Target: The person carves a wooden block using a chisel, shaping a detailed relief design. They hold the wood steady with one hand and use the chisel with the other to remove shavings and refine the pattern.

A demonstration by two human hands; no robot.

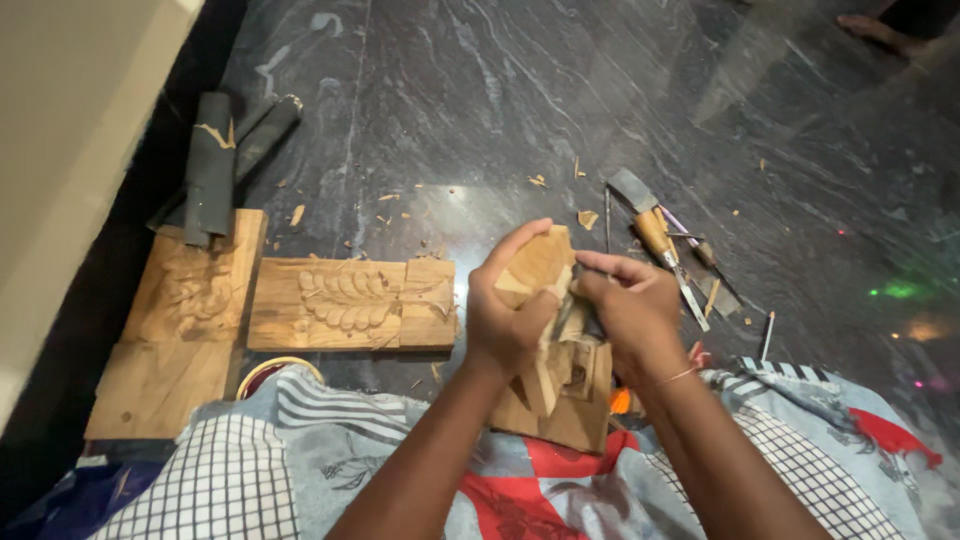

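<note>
Patterned cloth underlies the wood carving; left hand grips it, right hand pinches a chisel, mid-carve, needing controlled cuts.

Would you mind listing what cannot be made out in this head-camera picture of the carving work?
- Head view: the tool in the right hand is mostly hidden by its fingers, so its tip cannot be seen.
- The carved face of the wooden block is covered by the left hand.
- The round rimmed object is largely under the patterned cloth.
- A foot is cut off at the top edge.
</note>
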